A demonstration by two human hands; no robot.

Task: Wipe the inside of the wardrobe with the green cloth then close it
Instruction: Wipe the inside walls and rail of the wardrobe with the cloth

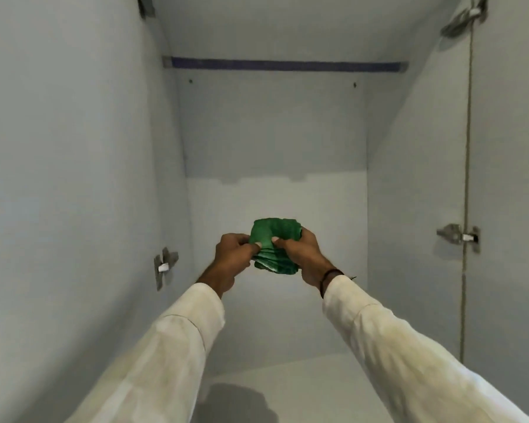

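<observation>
A bunched green cloth (275, 244) is held in front of me between both hands, inside the open white wardrobe (275, 129). My left hand (231, 260) pinches its left edge and my right hand (304, 254) grips its right side. Both arms wear long white sleeves. The cloth hangs in mid-air, apart from the back panel and the side walls. The wardrobe's doors stand open at far left and far right.
A dark hanging rail (283, 65) spans the top of the wardrobe. Metal hinges sit on the left wall (165, 264) and on the right wall (458, 235). The wardrobe floor (312, 389) shows below my arms, with my shadow on it.
</observation>
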